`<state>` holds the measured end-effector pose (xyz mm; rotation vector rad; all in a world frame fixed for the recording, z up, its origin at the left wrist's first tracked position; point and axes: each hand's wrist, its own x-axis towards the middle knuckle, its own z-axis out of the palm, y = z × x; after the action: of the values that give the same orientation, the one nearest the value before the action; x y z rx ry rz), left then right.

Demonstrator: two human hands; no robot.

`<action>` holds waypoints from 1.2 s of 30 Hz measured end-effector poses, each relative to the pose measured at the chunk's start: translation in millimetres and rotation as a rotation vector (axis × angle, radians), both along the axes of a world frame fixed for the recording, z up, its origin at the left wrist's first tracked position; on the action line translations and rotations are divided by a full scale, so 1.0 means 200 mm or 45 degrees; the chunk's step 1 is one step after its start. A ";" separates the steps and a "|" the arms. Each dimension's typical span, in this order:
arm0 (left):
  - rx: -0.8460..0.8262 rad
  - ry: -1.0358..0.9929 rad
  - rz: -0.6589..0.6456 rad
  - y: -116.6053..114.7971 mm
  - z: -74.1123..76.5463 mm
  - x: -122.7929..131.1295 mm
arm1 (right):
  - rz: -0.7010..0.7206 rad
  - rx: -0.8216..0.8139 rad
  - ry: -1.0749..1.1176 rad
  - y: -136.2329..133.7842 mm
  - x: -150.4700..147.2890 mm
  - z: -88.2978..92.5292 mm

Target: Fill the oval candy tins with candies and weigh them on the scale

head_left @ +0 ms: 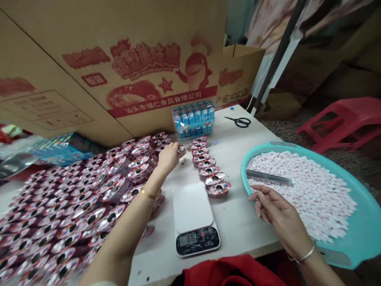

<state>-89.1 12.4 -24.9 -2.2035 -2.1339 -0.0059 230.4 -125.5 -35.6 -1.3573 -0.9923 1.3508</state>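
My left hand (169,157) reaches across the white table (238,222) and closes on a small pink printed container (181,150) at the edge of a big heap of the same containers (74,202). A row of several such containers (206,165) runs up the table beside it. My right hand (275,212) rests at the rim of a teal basin (357,234), fingers curled together, holding nothing I can make out. The basin is filled with small pink-white candies (309,194), and a metal scoop (269,176) lies in them. A white digital scale (195,218) sits between my arms.
A big printed cardboard box (119,59) stands behind the table. A blue pack of small boxes (194,118) and black scissors (239,121) lie at the far side. A red plastic stool (342,123) stands to the right. Red cloth (232,272) shows at the near edge.
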 end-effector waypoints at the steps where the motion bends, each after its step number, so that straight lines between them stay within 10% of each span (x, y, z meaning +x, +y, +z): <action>1: -0.025 0.014 0.034 0.09 -0.01 -0.01 | -0.001 -0.009 0.010 0.00 0.00 0.00; 8: -0.114 0.070 0.065 0.39 -0.16 -0.01 | 0.006 -0.081 0.053 0.01 0.00 -0.01; 17: -0.008 0.253 0.367 0.30 -0.08 -0.23 | 0.030 -0.090 0.022 0.00 0.01 0.01; 26: -0.086 0.347 0.247 0.21 -0.06 -0.17 | 0.095 -0.014 0.046 0.00 0.02 -0.03; 31: -0.076 0.385 0.141 0.02 0.11 -0.09 | 0.087 0.113 -0.208 0.03 0.12 -0.02; 36: -0.206 0.304 -0.168 -0.39 0.23 0.08 | 0.252 0.154 -1.237 0.14 0.39 -0.05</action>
<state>-72.7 -66.0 21.9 -2.2920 -1.9210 0.4139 309.4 -97.5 -46.2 -1.8890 -1.8413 0.6895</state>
